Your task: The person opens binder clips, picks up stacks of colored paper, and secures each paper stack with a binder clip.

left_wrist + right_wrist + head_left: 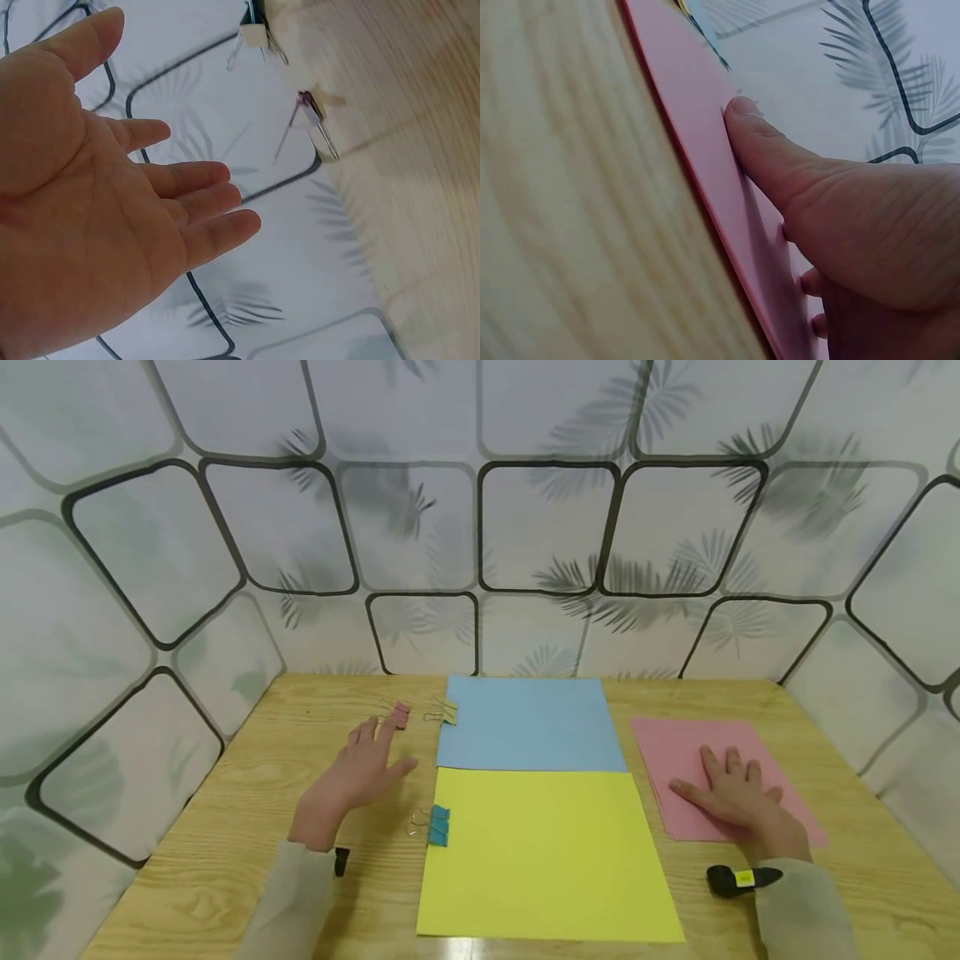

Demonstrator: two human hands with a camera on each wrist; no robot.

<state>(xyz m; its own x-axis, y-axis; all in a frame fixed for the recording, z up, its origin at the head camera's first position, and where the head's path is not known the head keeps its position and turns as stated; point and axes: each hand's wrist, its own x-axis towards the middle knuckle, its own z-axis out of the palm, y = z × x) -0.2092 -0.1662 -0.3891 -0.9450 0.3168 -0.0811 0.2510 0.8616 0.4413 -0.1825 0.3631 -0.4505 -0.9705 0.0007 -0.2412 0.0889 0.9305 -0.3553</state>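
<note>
My left hand (356, 777) is stretched out over the left part of the table, fingers extended and spread, its fingertips close to a pink binder clip (401, 715). In the left wrist view the palm (97, 202) holds nothing, and the pink clip (306, 112) stands apart from it. My right hand (735, 793) rests with spread fingers on pink sheets (675, 752) at the right; in the right wrist view the thumb (769, 142) lies on the pink paper (705, 165). A yellow clip (448, 713) sits at the blue sheet's (532, 727) left edge, a teal clip (438, 825) at the yellow sheet's (547, 860).
The blue sheet lies behind the yellow one in the middle of the wooden table (225, 860). A patterned cloth backdrop (540, 527) stands behind the table and along its sides. A black band with a dark device (723, 881) is at my right wrist.
</note>
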